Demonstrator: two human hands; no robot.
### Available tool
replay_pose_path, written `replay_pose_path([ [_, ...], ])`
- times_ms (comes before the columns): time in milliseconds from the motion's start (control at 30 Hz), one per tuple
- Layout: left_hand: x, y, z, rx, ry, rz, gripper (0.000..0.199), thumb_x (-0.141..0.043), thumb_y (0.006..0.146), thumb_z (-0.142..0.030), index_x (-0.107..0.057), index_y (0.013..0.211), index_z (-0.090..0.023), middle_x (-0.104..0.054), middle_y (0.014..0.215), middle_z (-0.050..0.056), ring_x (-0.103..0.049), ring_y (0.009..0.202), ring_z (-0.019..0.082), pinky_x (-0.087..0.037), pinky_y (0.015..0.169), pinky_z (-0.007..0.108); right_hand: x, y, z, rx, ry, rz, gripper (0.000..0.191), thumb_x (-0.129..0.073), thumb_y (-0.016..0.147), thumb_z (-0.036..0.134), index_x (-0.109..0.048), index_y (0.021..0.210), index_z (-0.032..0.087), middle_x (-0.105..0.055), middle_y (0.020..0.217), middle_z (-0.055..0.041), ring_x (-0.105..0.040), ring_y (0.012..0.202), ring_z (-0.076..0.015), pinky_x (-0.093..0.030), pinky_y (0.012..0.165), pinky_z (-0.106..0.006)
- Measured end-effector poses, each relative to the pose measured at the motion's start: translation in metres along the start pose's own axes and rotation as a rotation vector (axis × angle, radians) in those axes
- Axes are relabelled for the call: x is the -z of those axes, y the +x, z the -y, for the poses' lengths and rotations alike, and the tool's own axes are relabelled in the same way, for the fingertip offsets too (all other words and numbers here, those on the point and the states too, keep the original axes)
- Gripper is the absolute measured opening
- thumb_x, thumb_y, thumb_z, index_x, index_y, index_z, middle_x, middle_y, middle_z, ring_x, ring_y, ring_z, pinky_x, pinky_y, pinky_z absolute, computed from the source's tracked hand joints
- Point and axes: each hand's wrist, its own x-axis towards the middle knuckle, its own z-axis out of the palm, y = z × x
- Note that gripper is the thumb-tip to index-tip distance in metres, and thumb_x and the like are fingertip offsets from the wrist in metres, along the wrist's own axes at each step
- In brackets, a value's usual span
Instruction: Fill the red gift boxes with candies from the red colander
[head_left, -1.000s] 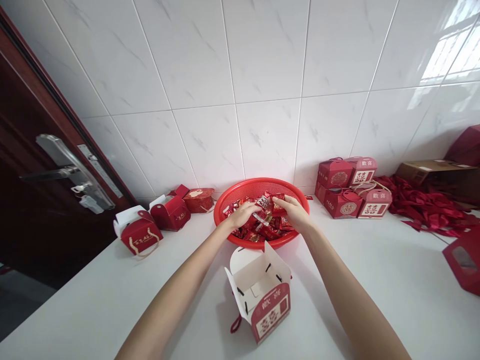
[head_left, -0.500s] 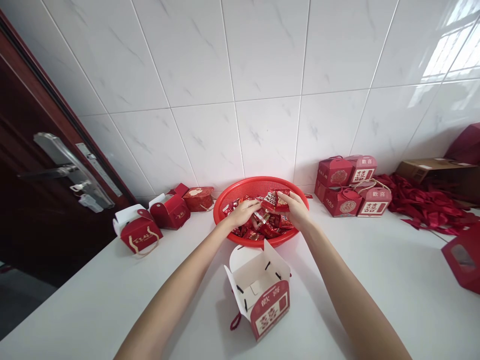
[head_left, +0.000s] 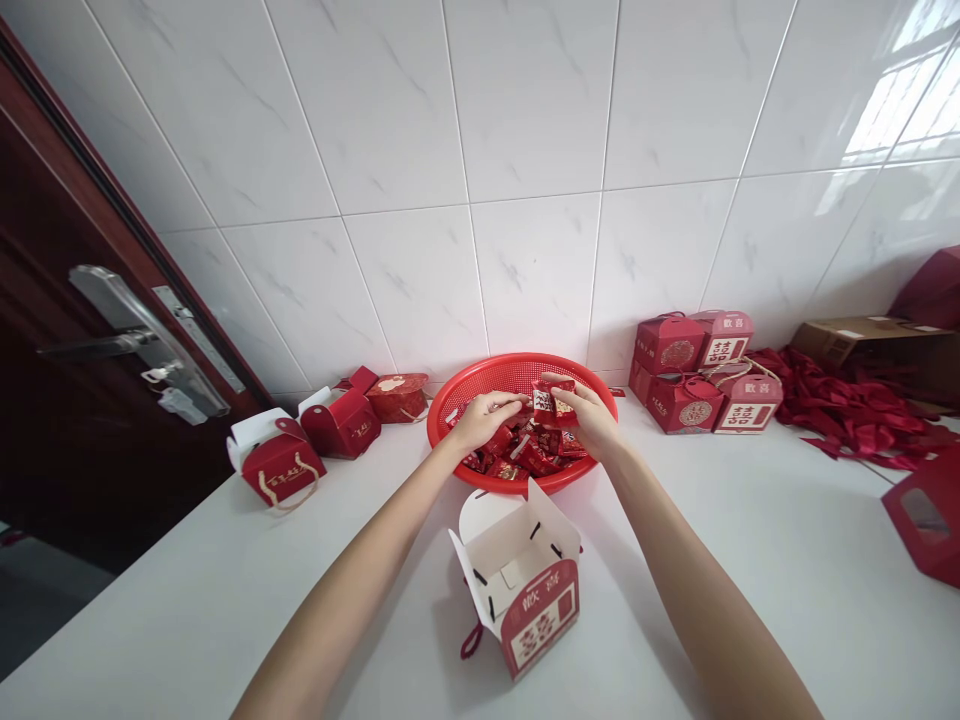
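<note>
My right hand point(head_left: 587, 418) is closed on red candy packets point(head_left: 545, 402) with white and gold print, holding them above the right side of the red plastic basket point(head_left: 441, 395). Beside it, my left hand point(head_left: 485, 420) has its thumb and fingers pinched together; what lies between them, if anything, is hidden. Many wrapped candies point(head_left: 534, 457) fill the basket below both hands. In front of the basket, between my forearms, stands a red and white gift box point(head_left: 541, 618) with its flaps up and its white inside showing.
Small red boxes point(head_left: 341, 425) line the table point(head_left: 225, 600) at left, one with a rope handle. Closed gift boxes point(head_left: 679, 402) are stacked at right, beside a heap of red ribbon point(head_left: 832, 405) and a cardboard box point(head_left: 862, 345). A tiled wall point(head_left: 532, 270) rises behind.
My left hand has drawn back slightly left from the packets in my right hand. Those packets have turned more upright. The open gift box stays put.
</note>
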Motion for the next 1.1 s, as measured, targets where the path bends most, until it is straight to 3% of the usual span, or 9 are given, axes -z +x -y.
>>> replay_pose_path([
  [167, 0.003, -0.002, 0.0, -0.012, 0.055, -0.026, 0.025, -0.069, 0.078, -0.032, -0.081, 0.094, -0.017, -0.071, 0.125, 0.012, -0.059, 0.127, 0.029, -0.044, 0.112, 0.041, 0.0, -0.001, 0.0, 0.003, -0.026, 0.015, 0.047, -0.083, 0.058, 0.02, -0.07, 0.104, 0.024, -0.077, 0.089, -0.0016, -0.071, 0.083, -0.0219, -0.059, 0.073, -0.035],
  [300, 0.002, -0.001, 0.003, 0.011, 0.094, 0.011, 0.025, -0.069, 0.075, -0.027, -0.079, 0.096, -0.016, -0.07, 0.128, 0.013, -0.068, 0.112, 0.028, -0.053, 0.099, 0.04, 0.0, 0.0, -0.001, 0.031, -0.036, 0.052, 0.044, -0.086, 0.054, 0.02, -0.071, 0.096, 0.021, -0.074, 0.075, -0.0001, -0.069, 0.07, -0.02, -0.058, 0.069, -0.033],
  [467, -0.003, -0.005, -0.001, 0.077, 0.224, 0.187, 0.019, -0.073, 0.069, -0.026, -0.078, 0.086, -0.019, -0.078, 0.093, 0.006, -0.071, 0.086, 0.023, -0.054, 0.081, 0.033, 0.0, 0.001, -0.002, 0.04, -0.04, 0.027, 0.026, -0.086, 0.049, 0.022, -0.07, 0.069, 0.018, -0.072, 0.066, -0.0015, -0.064, 0.061, -0.0171, -0.054, 0.061, -0.03],
  [567, -0.005, -0.01, -0.006, 0.124, 0.313, 0.347, 0.011, -0.08, 0.058, -0.026, -0.074, 0.065, -0.02, -0.07, 0.062, -0.002, -0.063, 0.059, 0.017, -0.046, 0.059, 0.026, 0.001, 0.001, -0.003, 0.034, -0.043, 0.011, 0.025, -0.086, 0.048, 0.021, -0.068, 0.066, 0.018, -0.07, 0.064, -0.001, -0.063, 0.059, -0.0161, -0.053, 0.06, -0.03],
  [667, -0.005, -0.011, -0.007, 0.148, 0.364, 0.398, 0.012, -0.081, 0.054, -0.025, -0.071, 0.06, -0.021, -0.06, 0.05, -0.005, -0.052, 0.048, 0.014, -0.036, 0.049, 0.025, 0.001, 0.003, -0.004, 0.044, -0.031, -0.003, 0.026, -0.085, 0.049, 0.021, -0.068, 0.067, 0.018, -0.071, 0.066, -0.0008, -0.064, 0.06, -0.0164, -0.053, 0.061, -0.029],
  [867, -0.005, -0.006, -0.003, 0.099, 0.332, 0.227, 0.017, -0.078, 0.064, -0.036, -0.074, 0.066, -0.02, -0.065, 0.056, -0.001, -0.055, 0.054, 0.016, -0.038, 0.056, 0.027, 0.002, 0.005, -0.006, 0.052, -0.005, -0.013, 0.025, -0.085, 0.049, 0.022, -0.068, 0.067, 0.018, -0.073, 0.069, -0.0015, -0.067, 0.063, -0.0168, -0.054, 0.062, -0.028],
  [1100, -0.002, -0.002, -0.004, -0.004, 0.102, -0.043, 0.036, -0.073, 0.072, -0.055, -0.071, 0.072, -0.019, -0.07, 0.068, 0.003, -0.06, 0.064, 0.019, -0.047, 0.062, 0.03, 0.003, 0.005, -0.005, 0.04, 0.007, 0.021, 0.026, -0.089, 0.051, 0.026, -0.071, 0.07, 0.018, -0.075, 0.072, -0.0041, -0.07, 0.066, -0.0197, -0.058, 0.065, -0.031],
])
